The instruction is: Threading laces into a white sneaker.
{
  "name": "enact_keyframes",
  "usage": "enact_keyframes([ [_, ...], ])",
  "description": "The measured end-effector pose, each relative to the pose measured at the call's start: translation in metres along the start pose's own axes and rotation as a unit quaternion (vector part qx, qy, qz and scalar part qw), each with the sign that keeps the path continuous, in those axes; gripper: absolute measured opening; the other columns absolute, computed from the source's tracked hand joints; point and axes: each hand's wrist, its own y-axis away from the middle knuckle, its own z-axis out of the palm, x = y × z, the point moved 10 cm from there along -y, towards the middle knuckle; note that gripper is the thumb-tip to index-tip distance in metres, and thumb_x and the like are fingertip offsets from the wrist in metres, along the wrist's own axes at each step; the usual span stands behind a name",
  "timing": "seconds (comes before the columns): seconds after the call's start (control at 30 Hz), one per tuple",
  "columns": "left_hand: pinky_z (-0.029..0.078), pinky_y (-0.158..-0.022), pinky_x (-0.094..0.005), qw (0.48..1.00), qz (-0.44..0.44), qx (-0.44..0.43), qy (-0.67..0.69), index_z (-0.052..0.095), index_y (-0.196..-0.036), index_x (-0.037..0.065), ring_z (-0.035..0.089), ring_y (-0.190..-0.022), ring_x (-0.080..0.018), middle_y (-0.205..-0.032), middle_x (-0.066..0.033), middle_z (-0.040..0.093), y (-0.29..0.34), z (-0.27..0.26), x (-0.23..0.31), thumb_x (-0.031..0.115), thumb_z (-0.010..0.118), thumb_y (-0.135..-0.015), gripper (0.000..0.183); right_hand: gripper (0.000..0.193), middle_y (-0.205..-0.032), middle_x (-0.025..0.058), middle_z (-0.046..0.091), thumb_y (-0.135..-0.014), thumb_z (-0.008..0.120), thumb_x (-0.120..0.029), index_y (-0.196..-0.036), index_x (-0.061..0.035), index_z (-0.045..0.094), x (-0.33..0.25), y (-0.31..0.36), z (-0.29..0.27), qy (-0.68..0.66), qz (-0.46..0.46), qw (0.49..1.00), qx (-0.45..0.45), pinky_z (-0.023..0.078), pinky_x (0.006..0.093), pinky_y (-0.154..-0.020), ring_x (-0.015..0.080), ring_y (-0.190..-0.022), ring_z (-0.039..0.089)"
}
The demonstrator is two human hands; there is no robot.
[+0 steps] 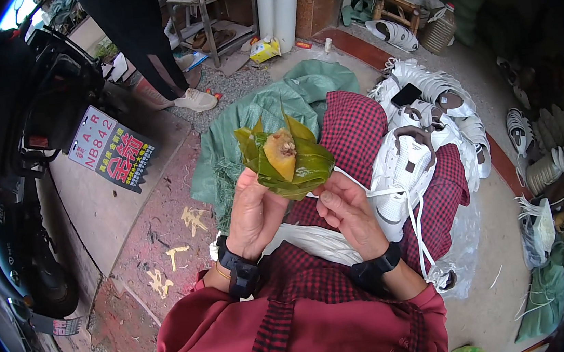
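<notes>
A sticky rice dumpling (280, 154), yellowish with a brown filling showing at its top, sits in opened green wrapping leaves (299, 174). My left hand (252, 210) supports the leaves from below and the left, fingers curled beneath them. At the lower right edge of the leaves, my right hand (349, 211) pinches them between thumb and fingers. Some of the fingers behind the leaves are hidden. Just right of my right hand, a white sneaker (405, 166) with long loose laces lies over my red-and-black checked apron (352, 124).
More white shoes (448, 93) and a dark phone (406, 95) lie to the right. Green sacking (226, 137) spreads ahead. A parked scooter (22, 224) stands at left, and another person's shoe (196, 100) is at the back. Pale scraps (179, 257) lie on the ground.
</notes>
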Motion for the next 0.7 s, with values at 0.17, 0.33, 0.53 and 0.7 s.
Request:
enact_keyframes([
  [0.17,0.041,-0.11,-0.0442,1.0,-0.029,-0.012,0.003,0.047,-0.138,0.004,0.055,-0.124,-0.022,-0.133,-0.0095,0.057,-0.003,-0.006,-0.017,0.016,0.063,-0.094,0.049,0.037,-0.111,0.0037,0.062,-0.091,0.068,-0.01,-0.125,-0.0027,0.053,-0.016,0.0,0.026,0.046,-0.019,0.999,-0.011,0.046,0.0221,-0.073,0.0068,-0.089,0.055],
  [0.33,0.046,-0.105,-0.0412,1.0,-0.02,0.002,-0.008,0.049,-0.133,0.002,0.058,-0.118,-0.0217,-0.13,-0.0101,0.059,-0.016,0.0,-0.027,0.014,0.061,-0.095,0.042,0.061,-0.115,0.0043,0.058,-0.083,0.077,-0.005,-0.134,-0.0025,0.043,-0.041,-0.004,0.025,0.095,-0.128,0.986,0.048,0.051,0.027,-0.085,0.0079,-0.093,0.055],
  [0.53,0.049,-0.1,-0.0376,0.998,0.036,0.01,-0.054,0.051,-0.132,0.001,0.061,-0.115,-0.0203,-0.127,-0.0096,0.061,-0.026,0.001,-0.025,0.009,0.057,-0.096,0.038,0.065,-0.111,0.0029,0.059,-0.08,0.081,-0.008,-0.134,-0.0026,0.044,-0.038,-0.009,0.018,0.096,-0.168,0.979,0.063,0.05,0.0215,-0.079,0.0065,-0.088,0.052],
  [0.7,0.049,-0.099,-0.0362,0.992,0.055,0.013,-0.11,0.054,-0.13,0.0,0.061,-0.114,-0.0195,-0.125,-0.0091,0.063,-0.026,0.007,-0.027,0.005,0.056,-0.095,0.035,0.048,-0.105,0.0021,0.058,-0.085,0.077,-0.016,-0.125,-0.0033,0.053,-0.049,-0.006,0.018,0.026,-0.177,0.982,0.064,0.047,0.0213,-0.076,0.0081,-0.085,0.05],
])
